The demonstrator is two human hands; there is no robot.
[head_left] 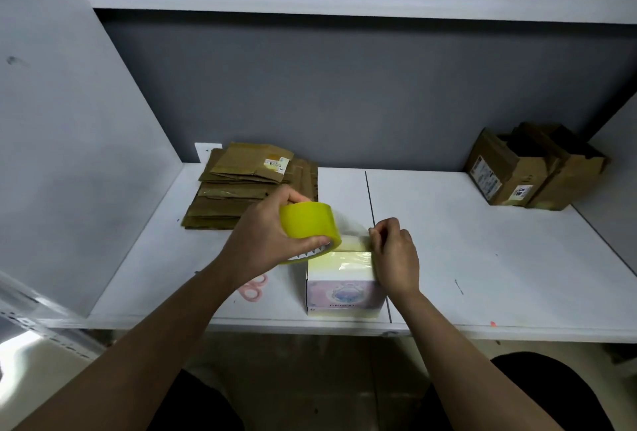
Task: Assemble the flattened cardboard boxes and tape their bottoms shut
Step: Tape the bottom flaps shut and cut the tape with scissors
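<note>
gripping tape roll (306,222) (left hand (267,237))

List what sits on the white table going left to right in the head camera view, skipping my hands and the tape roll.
Stack of flattened cardboard boxes → pink scissors → small white box being taped → assembled brown boxes at the far right.

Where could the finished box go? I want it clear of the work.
Bare table lies right of the right hand, up to the assembled boxes at the back right. A smaller patch lies between the flat stack and those boxes. Crowded: around the box, tape roll and scissors.
</note>
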